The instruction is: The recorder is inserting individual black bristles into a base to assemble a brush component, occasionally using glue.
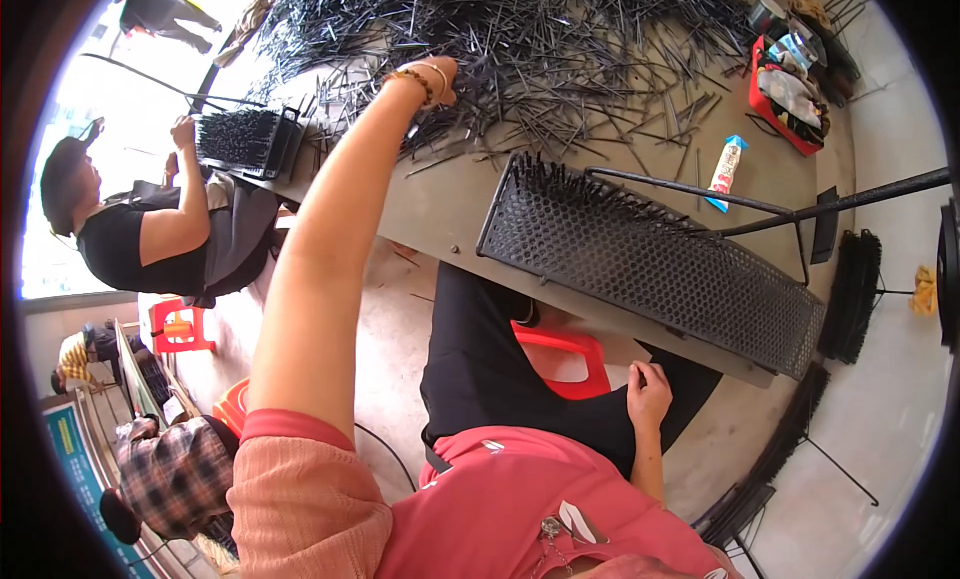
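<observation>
My left arm stretches up and forward. My left hand [440,81], with a beaded bracelet at the wrist, is at the near edge of a big heap of thin black sticks [500,39]. Its fingers are turned away, so their grip is hidden. My right hand [649,397] rests low by my right thigh, fingers curled in; whatever it may hold does not show. Between me and the heap, along the table edge, lies a long black perforated metal rack [650,264] with a wire frame. Black sticks stand upright in its far left part, while many holes show bare.
A blue-and-white packet [727,174] and a red tray of odds and ends [785,99] lie on the table [425,204] at the right. Another person [140,219] sits at the left by a similar filled rack [240,139]. Red stools [565,359] stand below.
</observation>
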`<control>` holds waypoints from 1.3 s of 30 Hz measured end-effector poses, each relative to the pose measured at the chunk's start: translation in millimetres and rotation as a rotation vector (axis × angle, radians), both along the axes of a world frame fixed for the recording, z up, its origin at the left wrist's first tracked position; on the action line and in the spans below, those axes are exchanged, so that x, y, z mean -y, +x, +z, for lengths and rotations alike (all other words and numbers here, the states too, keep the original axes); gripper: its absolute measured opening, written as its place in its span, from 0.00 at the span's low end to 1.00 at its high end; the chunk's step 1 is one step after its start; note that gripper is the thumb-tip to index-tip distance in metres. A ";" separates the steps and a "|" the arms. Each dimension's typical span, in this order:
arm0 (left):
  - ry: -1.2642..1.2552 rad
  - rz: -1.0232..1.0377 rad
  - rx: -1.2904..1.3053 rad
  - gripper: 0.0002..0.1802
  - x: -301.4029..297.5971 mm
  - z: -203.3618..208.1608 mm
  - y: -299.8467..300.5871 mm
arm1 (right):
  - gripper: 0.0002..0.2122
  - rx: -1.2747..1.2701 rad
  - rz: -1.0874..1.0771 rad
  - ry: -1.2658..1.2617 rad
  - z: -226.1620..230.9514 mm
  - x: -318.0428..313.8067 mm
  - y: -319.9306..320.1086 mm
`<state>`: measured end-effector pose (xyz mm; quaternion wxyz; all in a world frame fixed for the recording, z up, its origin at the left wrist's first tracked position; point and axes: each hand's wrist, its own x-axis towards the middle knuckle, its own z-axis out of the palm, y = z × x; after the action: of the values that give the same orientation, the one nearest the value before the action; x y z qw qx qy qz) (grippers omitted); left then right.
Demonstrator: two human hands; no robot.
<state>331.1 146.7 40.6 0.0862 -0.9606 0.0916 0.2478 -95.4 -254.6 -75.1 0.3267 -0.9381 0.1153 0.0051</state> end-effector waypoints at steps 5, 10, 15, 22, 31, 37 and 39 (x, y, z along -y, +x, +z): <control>-0.275 0.055 0.232 0.37 -18.9 -38.9 -29.3 | 0.05 -0.005 0.008 0.005 -2.3 -0.4 -4.7; -0.763 0.497 0.511 0.51 -84.3 -59.1 -49.1 | 0.05 0.002 0.018 0.010 -2.6 0.1 -5.6; -0.290 0.916 0.599 0.43 -135.2 -105.2 -80.4 | 0.05 -0.018 0.021 0.018 -4.8 -2.0 -4.5; -0.062 0.686 0.567 0.52 -14.2 -95.1 -82.2 | 0.05 -0.030 0.013 0.008 -5.1 -1.4 -5.2; -0.176 0.529 0.363 0.66 -25.5 -65.1 -92.3 | 0.05 -0.040 0.009 -0.028 -7.1 -0.4 -6.8; -0.120 0.574 0.335 0.65 2.9 -65.5 -89.0 | 0.05 -0.042 0.023 -0.029 -7.2 0.2 -6.6; -0.087 0.581 0.330 0.54 -2.0 -64.1 -80.4 | 0.05 -0.022 0.035 -0.027 -9.2 1.0 -6.9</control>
<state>250.7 148.7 -23.4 -0.0157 -0.9765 -0.1907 0.0988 -102.3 -255.6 -84.4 0.3124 -0.9442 0.1024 0.0194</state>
